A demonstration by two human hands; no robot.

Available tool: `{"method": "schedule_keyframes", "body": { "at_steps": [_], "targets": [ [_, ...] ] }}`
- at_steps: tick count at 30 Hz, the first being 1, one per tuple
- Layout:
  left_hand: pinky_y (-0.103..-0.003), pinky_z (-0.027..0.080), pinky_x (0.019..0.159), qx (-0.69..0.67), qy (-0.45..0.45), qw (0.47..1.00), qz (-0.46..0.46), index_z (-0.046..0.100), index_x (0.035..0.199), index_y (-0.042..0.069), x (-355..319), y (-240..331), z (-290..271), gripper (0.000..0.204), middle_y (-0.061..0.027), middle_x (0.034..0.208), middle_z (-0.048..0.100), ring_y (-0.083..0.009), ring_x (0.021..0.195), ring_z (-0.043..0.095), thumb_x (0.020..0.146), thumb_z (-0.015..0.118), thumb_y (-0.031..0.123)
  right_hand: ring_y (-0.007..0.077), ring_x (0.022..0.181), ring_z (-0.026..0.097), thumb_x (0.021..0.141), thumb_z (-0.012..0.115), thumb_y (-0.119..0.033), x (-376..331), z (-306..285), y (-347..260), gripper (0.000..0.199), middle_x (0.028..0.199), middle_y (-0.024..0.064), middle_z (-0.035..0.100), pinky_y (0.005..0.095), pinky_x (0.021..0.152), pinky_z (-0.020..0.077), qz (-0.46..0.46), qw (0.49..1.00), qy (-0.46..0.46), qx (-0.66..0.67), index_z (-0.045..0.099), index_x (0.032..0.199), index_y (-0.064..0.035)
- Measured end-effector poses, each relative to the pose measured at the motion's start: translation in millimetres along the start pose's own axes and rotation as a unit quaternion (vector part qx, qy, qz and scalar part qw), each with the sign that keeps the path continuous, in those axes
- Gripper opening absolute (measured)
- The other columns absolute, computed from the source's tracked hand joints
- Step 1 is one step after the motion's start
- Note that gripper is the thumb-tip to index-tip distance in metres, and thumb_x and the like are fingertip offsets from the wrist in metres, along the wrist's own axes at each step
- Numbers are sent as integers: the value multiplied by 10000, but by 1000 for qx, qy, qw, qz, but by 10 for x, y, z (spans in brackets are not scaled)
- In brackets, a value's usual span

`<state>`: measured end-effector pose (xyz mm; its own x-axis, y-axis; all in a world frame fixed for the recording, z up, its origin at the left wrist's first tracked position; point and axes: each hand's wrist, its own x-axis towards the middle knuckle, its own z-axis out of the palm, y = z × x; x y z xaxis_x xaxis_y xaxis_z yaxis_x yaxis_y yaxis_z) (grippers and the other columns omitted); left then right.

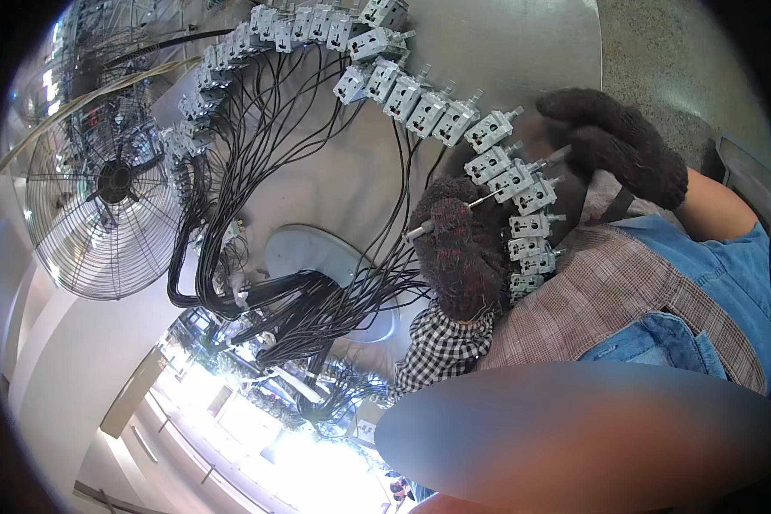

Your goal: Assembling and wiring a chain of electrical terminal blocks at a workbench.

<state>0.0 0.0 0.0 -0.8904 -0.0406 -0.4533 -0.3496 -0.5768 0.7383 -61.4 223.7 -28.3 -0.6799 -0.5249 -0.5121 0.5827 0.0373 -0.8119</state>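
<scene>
Two dark, fuzzy knitted gloves cover my hands. My left hand [463, 248], below a black-and-white checked sleeve, is closed on a slim screwdriver-like tool [421, 230]. Its thin shaft runs up and right to a small grey metal block [511, 181] in a curved row. My right hand [617, 146] is right of that block, fingers stretched out and apart. A short grey rod [558, 156] reaches its lower fingers; whether they touch it, I cannot tell. More such blocks [489, 130], with holes and short pins, continue along the row above and below.
Black cables [257, 163] hang from the blocks and gather into thick bundles at lower left. A caged metal fan [116, 182] stands left. Beneath the cables is a grey oval plate [304, 248]. A checked apron [600, 283] and blue denim lie close below my hands.
</scene>
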Motion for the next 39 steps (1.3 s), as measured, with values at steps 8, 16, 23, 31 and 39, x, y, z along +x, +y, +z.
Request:
{"method": "schedule_keyframes", "body": {
  "at_steps": [8, 16, 23, 31, 39],
  "targets": [
    [-356, 551, 746, 263, 27, 954, 144, 533, 943, -50, 4, 21, 108, 289, -124, 891, 557, -238, 840, 606, 897, 588, 230, 84, 466, 522, 969, 492, -276, -58, 39, -189, 296, 695, 32, 579, 224, 395, 429, -42, 995, 84, -28, 605, 1142, -63],
    [-464, 523, 864, 70, -19, 996, 51, 489, 957, -14, -24, 33, 91, 266, -142, 993, 507, -326, 1012, 570, 894, 579, 228, 83, 508, 546, 964, 502, -280, -29, 25, -136, 324, 725, 37, 592, 217, 388, 437, -48, 995, 89, 2, 564, 1216, -86],
    [-501, 488, 908, 67, 1, 997, 42, 477, 992, -2, -14, -40, 23, 288, -165, 1003, 546, -340, 1033, 562, 919, 532, 270, 87, 579, 573, 952, 523, -271, -33, -20, -136, 405, 755, 36, 594, 211, 413, 458, -9, 997, 80, 0, 489, 1323, -114],
    [-493, 477, 927, 89, -11, 995, 35, 458, 1023, 20, -34, -9, 73, 287, -202, 1095, 545, -343, 1069, 553, 963, 463, 301, 87, 585, 572, 945, 529, -263, -40, -56, -55, 401, 730, 29, 581, 220, 465, 484, -119, 991, 60, -35, 493, 1318, -118],
    [-484, 481, 936, -52, -3, 999, -7, 460, 1023, 19, -45, 1, 79, 279, -199, 1108, 539, -335, 1076, 552, 969, 449, 293, 95, 587, 571, 932, 541, -242, -58, -80, -139, 396, 764, 38, 578, 225, 463, 486, -32, 999, 27, 18, 508, 1300, -100]
  ]
}}
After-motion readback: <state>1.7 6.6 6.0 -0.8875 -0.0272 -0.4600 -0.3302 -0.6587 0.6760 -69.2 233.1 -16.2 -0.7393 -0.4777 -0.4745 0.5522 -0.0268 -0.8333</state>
